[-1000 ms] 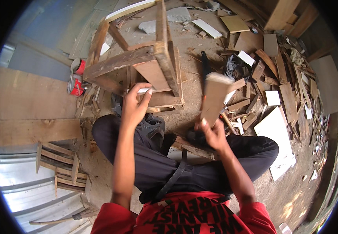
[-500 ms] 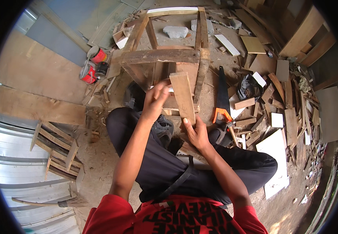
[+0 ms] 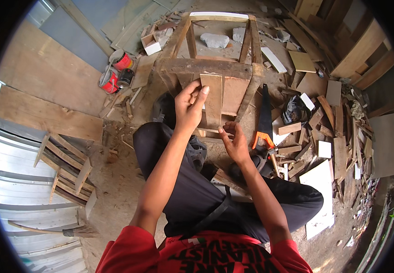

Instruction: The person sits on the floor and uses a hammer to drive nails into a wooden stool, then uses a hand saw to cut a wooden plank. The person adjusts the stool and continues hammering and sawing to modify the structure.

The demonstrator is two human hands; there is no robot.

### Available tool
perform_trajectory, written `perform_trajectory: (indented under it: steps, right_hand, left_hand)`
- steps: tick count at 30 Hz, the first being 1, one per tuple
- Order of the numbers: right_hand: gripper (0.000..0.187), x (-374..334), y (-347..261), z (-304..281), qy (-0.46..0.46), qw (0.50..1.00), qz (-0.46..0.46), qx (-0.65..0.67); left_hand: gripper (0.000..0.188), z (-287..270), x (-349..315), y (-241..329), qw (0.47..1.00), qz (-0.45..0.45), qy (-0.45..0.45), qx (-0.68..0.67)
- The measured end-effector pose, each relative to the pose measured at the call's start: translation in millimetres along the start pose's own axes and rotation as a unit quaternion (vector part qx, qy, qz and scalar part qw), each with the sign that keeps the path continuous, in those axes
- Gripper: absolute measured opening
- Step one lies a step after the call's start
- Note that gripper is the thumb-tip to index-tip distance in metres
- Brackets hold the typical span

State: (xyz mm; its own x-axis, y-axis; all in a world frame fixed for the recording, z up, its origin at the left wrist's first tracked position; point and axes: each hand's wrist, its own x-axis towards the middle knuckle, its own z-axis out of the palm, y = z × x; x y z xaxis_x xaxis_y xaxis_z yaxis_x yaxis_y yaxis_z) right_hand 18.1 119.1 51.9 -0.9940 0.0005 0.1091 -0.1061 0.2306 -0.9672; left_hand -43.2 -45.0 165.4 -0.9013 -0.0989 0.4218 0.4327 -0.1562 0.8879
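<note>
A short, flat wooden board [image 3: 213, 102] stands nearly upright in front of a wooden frame [image 3: 206, 67]. My left hand [image 3: 190, 108] grips its left edge, thumb on the near face and fingers behind. At the lower right corner, my right hand [image 3: 236, 142] has its thumb and bent fingers on the board's end, in a light pinch. The frame, with its legs and crossbars, lies beyond my knees. Part of it is hidden behind the board.
An orange-handled saw [image 3: 264, 120] and a hammer [image 3: 274, 161] lie right of my hands. Beyond them spreads a heap of wood offcuts [image 3: 338, 141] around a black plastic bag [image 3: 293, 109]. Paint cans [image 3: 109, 81] stand at far left, a slatted wooden piece [image 3: 72, 168] nearer.
The board has moved toward the frame, from tilted to straighter. My left hand, apart from it before, now holds its left edge. My right hand has loosened its grip to the lower corner.
</note>
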Motion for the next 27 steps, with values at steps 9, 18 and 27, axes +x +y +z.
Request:
perform_trajectory:
  steps: [9, 18, 27]
  right_hand:
    - [0.052, 4.8, 18.8, -0.6, -0.032, 0.999, 0.022, -0.03]
    - [0.057, 24.1, 6.5, 22.1, -0.034, 0.982, 0.061, 0.175]
    - [0.045, 21.2, 3.5, 38.9, 0.061, 0.956, 0.1, 0.27]
  left_hand:
    - [0.034, 0.2, 4.8, -6.9, 0.999, 0.013, -0.012, -0.035]
    - [0.038, 1.7, 2.6, -10.9, 1.0, 0.007, 0.005, -0.026]
    - [0.028, 6.4, -3.8, -17.1, 0.991, -0.061, 0.023, -0.118]
